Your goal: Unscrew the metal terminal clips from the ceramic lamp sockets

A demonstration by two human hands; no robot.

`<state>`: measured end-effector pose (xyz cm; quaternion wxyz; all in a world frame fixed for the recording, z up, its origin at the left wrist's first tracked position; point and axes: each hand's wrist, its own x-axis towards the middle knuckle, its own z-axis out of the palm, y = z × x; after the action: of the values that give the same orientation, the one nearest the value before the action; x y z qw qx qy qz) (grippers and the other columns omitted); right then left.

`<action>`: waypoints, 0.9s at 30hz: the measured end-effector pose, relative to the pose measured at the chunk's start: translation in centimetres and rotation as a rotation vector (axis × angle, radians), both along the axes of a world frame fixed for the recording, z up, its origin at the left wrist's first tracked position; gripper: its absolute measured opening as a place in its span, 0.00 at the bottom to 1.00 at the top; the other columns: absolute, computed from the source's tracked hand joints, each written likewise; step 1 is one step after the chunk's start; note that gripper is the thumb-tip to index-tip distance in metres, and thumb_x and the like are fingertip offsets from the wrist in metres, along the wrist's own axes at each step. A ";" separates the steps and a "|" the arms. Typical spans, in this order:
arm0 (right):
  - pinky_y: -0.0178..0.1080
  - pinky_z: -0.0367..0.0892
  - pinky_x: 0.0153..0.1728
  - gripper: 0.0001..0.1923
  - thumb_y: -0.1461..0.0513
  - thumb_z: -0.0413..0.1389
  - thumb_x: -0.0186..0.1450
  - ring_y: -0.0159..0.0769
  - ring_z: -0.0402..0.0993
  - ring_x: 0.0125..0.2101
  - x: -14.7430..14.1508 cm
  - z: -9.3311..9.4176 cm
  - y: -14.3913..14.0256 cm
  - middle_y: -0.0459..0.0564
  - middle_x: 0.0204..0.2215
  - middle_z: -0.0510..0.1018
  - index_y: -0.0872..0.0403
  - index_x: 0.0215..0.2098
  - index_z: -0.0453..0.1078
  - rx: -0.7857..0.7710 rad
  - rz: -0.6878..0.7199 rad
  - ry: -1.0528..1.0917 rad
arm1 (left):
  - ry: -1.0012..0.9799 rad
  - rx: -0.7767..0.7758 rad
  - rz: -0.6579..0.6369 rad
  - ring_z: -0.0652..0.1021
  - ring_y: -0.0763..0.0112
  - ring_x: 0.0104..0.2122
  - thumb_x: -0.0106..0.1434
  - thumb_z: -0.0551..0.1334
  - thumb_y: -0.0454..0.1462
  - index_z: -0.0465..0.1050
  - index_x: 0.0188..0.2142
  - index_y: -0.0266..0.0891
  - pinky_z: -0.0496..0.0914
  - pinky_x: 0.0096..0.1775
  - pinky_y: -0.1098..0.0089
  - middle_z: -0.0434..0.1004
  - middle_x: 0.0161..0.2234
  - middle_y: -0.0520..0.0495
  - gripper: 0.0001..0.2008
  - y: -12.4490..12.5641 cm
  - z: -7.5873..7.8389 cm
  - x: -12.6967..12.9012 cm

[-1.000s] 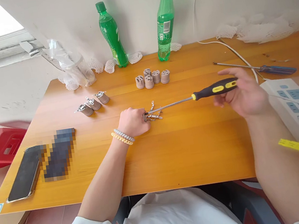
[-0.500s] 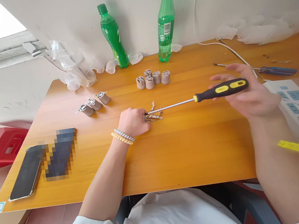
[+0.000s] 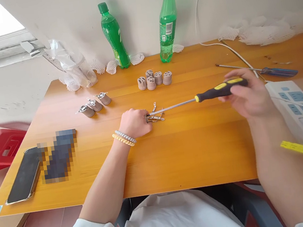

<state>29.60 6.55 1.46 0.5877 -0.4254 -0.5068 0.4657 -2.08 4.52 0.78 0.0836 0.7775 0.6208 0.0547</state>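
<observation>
My left hand is closed round a small part, mostly hidden by the fingers, with its metal top turned to the right. Metal strips with holes show beside that top. A screwdriver with a black and yellow handle lies level, its shaft tip against the held part. Thumb and fingers of my right hand are closed on the handle's rear end. Three brownish ceramic lamp sockets with metal brackets on top stand to the left. Several sockets without brackets are grouped beyond my hands.
Two green bottles stand at the wall. A second screwdriver lies at the right, near a white power strip. A phone and a blurred-out dark object are on the left. White foam nets line the back.
My right hand has gone from loosely spread fingers to a closer grip on the handle, shifting slightly left. The screwdriver handle has rolled and tilted up a little. My left hand stays in place.
</observation>
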 end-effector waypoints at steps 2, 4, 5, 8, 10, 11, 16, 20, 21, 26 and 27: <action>0.38 0.67 0.22 0.30 0.60 0.69 0.42 0.34 0.71 0.24 0.0 0.0 0.0 0.46 0.32 0.78 0.46 0.43 0.69 -0.030 0.118 0.056 | -0.008 -0.003 0.001 0.75 0.58 0.26 0.49 0.60 0.41 0.78 0.31 0.43 0.62 0.28 0.66 0.75 0.21 0.45 0.11 0.0 0.0 -0.1; 0.35 0.60 0.15 0.21 0.53 0.65 0.50 0.31 0.64 0.14 0.1 0.0 0.1 0.44 0.20 0.74 0.50 0.40 0.71 -0.074 0.080 0.024 | -0.032 -0.002 -0.009 0.75 0.59 0.27 0.51 0.60 0.44 0.78 0.34 0.44 0.62 0.29 0.66 0.75 0.22 0.46 0.13 0.0 -0.1 -0.3; 0.33 0.54 0.11 0.16 0.51 0.61 0.55 0.27 0.57 0.10 0.2 -0.1 0.1 0.42 0.13 0.67 0.52 0.35 0.71 -0.072 0.018 -0.001 | -0.044 0.002 -0.017 0.75 0.59 0.27 0.52 0.60 0.45 0.78 0.35 0.45 0.62 0.29 0.66 0.75 0.22 0.46 0.14 0.0 -0.2 -0.4; 0.31 0.53 0.11 0.12 0.55 0.63 0.54 0.26 0.56 0.09 0.2 0.0 0.2 0.41 0.11 0.65 0.54 0.30 0.71 -0.011 -0.057 -0.006 | -0.056 0.020 -0.033 0.76 0.60 0.27 0.55 0.59 0.48 0.77 0.37 0.45 0.62 0.30 0.67 0.75 0.23 0.47 0.16 0.0 -0.4 -0.4; 0.35 0.63 0.14 0.23 0.60 0.67 0.46 0.33 0.69 0.16 0.2 0.2 0.0 0.45 0.21 0.75 0.51 0.40 0.71 -0.041 0.054 0.046 | -0.033 0.026 -0.018 0.76 0.59 0.27 0.55 0.59 0.48 0.77 0.35 0.44 0.62 0.29 0.66 0.75 0.23 0.46 0.15 0.1 -0.6 -0.3; 0.37 0.67 0.15 0.28 0.59 0.68 0.45 0.38 0.73 0.19 0.1 0.3 0.0 0.46 0.24 0.77 0.50 0.44 0.70 -0.069 0.087 0.059 | -0.016 0.025 -0.005 0.76 0.59 0.27 0.55 0.59 0.47 0.77 0.34 0.43 0.61 0.29 0.66 0.75 0.23 0.45 0.14 0.2 -0.6 -0.1; 0.38 0.68 0.09 0.14 0.58 0.67 0.48 0.40 0.73 0.14 -0.6 0.3 0.1 0.47 0.17 0.73 0.58 0.27 0.70 -0.078 -0.170 0.095 | 0.002 -0.007 0.042 0.76 0.58 0.28 0.53 0.60 0.44 0.75 0.35 0.43 0.60 0.27 0.67 0.76 0.24 0.44 0.12 0.4 -0.5 0.2; 0.41 0.71 0.09 0.10 0.63 0.65 0.46 0.39 0.72 0.12 -0.5 0.2 0.5 0.45 0.19 0.73 0.58 0.23 0.69 -0.062 -0.296 0.151 | -0.138 -0.005 0.065 0.75 0.62 0.27 0.50 0.62 0.42 0.71 0.43 0.42 0.59 0.27 0.68 0.75 0.24 0.50 0.19 0.3 0.0 -0.3; 0.41 0.72 0.09 0.10 0.64 0.65 0.47 0.39 0.72 0.12 -0.4 0.1 0.5 0.45 0.19 0.73 0.58 0.23 0.69 -0.065 -0.297 0.149 | -0.202 0.004 0.071 0.74 0.64 0.26 0.51 0.62 0.43 0.70 0.44 0.42 0.60 0.27 0.69 0.74 0.23 0.51 0.19 0.2 0.1 -0.4; 0.41 0.73 0.10 0.09 0.64 0.65 0.46 0.40 0.74 0.14 -0.7 0.0 0.5 0.45 0.18 0.73 0.57 0.22 0.69 -0.100 -0.279 0.171 | -0.316 0.055 0.097 0.74 0.67 0.25 0.57 0.58 0.50 0.76 0.41 0.43 0.61 0.29 0.70 0.74 0.21 0.51 0.18 0.0 0.2 0.5; 0.41 0.73 0.10 0.09 0.64 0.65 0.46 0.40 0.73 0.14 -0.7 0.0 0.4 0.45 0.18 0.73 0.57 0.22 0.69 -0.106 -0.274 0.175 | -0.304 0.039 0.093 0.74 0.66 0.26 0.58 0.58 0.50 0.77 0.38 0.43 0.61 0.29 0.69 0.75 0.22 0.49 0.18 0.0 0.1 0.8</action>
<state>28.86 6.97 1.49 0.6642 -0.4786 -0.3658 0.4426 -1.32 4.57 0.85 0.1586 0.7321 0.6353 0.1876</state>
